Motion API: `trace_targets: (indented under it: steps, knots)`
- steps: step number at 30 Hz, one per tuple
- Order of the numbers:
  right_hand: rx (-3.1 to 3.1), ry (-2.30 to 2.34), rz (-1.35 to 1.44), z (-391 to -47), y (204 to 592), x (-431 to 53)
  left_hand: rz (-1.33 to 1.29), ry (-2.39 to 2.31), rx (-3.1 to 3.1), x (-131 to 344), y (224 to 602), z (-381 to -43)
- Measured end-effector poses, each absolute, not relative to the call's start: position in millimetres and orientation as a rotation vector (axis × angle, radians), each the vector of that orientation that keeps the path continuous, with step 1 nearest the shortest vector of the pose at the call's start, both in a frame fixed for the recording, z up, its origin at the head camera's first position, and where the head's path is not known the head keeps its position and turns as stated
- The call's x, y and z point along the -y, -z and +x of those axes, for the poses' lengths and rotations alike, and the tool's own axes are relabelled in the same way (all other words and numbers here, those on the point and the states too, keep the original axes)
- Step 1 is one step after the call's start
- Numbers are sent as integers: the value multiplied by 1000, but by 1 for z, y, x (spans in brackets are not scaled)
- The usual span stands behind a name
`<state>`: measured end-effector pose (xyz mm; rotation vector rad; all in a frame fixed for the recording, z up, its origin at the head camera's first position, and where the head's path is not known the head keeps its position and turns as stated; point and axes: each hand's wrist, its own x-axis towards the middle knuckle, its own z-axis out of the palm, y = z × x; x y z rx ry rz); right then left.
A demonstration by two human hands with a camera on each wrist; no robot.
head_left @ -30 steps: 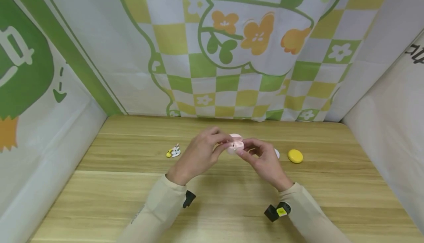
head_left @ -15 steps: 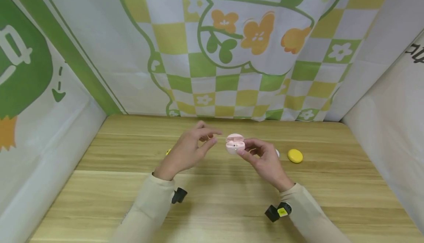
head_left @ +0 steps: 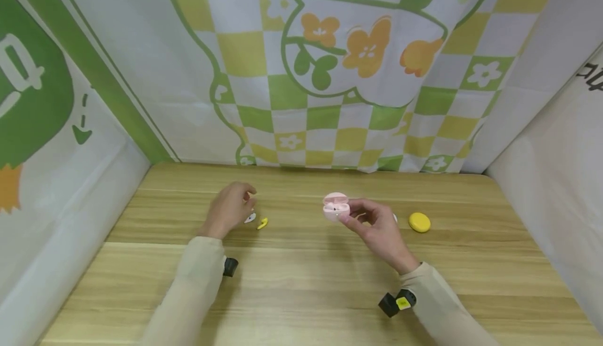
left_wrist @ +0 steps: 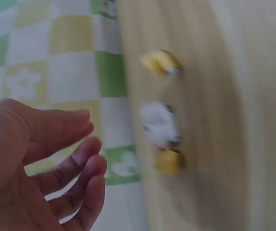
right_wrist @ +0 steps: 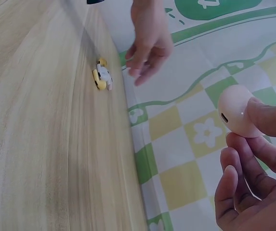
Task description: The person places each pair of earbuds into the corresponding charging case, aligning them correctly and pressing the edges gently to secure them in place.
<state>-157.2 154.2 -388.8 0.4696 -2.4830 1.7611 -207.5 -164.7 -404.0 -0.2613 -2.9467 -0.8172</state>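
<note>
R hand (head_left: 377,225): grips 1 smooth, rnd pink case (head_left: 336,212)
L hand (head_left: 230,209): I see it relaxed
Buds (head_left: 263,223): 2 yellow, white qty unclear
Counter (head_left: 306,288): woodgrain, 1 yellow disc (head_left: 420,222)

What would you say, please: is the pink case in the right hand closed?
No, the pink case held by the right hand has its lid raised.

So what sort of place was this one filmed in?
Probably a small staged recording booth: printed cloth encloses a wood-grain table on three visible sides, and the person wears black devices, likely cameras, at both wrists.
</note>
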Motion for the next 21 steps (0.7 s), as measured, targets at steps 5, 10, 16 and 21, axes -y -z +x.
trace_targets:
  steps: [5, 10, 16, 21]
  knots:
    - [2498, -1766, 467, -148, 371, -148, -79, 775, 3027, 174, 421, -215]
    - [2506, -1757, 469, -143, 364, -146, -27, 738, 3104, 176, 429, -218]
    - [2518, -1750, 463, -143, 365, -146, 22, 771, 3143, 177, 433, -219]
    - [2525, -1749, 459, -143, 366, -147, 37, 779, 3125, 177, 433, -218]
